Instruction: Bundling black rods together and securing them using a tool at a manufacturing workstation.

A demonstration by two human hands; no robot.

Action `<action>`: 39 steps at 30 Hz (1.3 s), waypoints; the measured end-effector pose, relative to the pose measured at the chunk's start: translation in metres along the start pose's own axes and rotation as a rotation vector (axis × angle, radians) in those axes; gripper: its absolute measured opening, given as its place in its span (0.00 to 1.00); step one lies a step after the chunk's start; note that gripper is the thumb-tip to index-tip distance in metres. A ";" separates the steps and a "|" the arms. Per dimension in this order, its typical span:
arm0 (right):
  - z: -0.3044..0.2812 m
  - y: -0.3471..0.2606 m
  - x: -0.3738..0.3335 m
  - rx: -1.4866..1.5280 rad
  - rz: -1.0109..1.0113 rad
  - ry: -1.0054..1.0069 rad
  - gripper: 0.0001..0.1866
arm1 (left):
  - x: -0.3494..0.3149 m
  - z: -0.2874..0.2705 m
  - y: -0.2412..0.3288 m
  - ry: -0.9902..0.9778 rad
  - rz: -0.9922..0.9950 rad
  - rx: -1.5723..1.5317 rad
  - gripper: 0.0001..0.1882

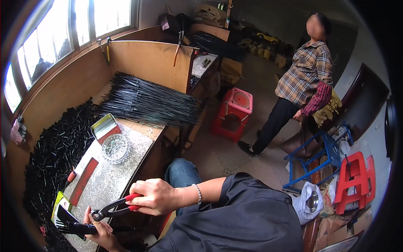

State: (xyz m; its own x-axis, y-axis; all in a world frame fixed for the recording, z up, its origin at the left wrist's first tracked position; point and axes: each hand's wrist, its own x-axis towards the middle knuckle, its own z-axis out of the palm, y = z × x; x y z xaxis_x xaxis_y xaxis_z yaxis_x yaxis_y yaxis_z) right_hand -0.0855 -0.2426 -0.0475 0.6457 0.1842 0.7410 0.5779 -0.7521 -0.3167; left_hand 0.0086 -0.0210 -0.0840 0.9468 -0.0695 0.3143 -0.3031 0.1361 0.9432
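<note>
My right hand point(156, 196), with a beaded bracelet at the wrist, is closed round the red handles of a pair of end-cutting pincers point(110, 209). The dark jaws reach down to the fingers of my left hand point(104, 236). Held in that left hand is a black tube-shaped part point(79, 228) with slim prongs at its outer end. Whether the jaws grip anything is too small to make out. Just beyond lie a yellow-green and white packet point(61, 201), a flat red strip point(84, 181) and a red-handled tool point(71, 176).
A glass bowl point(116, 148) and an open tin point(105, 128) stand on the worktable point(140, 136). Small black parts point(56, 157) heap up on the left, with long black rods point(147, 101) behind. A red stool point(233, 113) and a person point(304, 75) are to the right.
</note>
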 end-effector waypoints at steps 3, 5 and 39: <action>-0.001 -0.001 -0.002 -0.001 0.008 0.004 0.11 | 0.000 0.001 -0.001 0.011 -0.002 0.005 0.15; -0.001 -0.001 -0.003 0.010 0.019 0.013 0.11 | 0.000 0.001 -0.001 0.017 -0.003 0.009 0.15; -0.001 -0.002 -0.008 -0.032 0.035 -0.018 0.11 | -0.002 0.005 -0.007 0.065 -0.005 0.041 0.14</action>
State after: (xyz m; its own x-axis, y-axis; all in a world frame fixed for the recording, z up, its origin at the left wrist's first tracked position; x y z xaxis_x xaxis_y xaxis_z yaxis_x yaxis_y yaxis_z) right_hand -0.0922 -0.2429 -0.0520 0.6740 0.1685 0.7192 0.5391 -0.7778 -0.3230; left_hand 0.0086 -0.0264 -0.0908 0.9530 -0.0057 0.3029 -0.3010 0.0956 0.9488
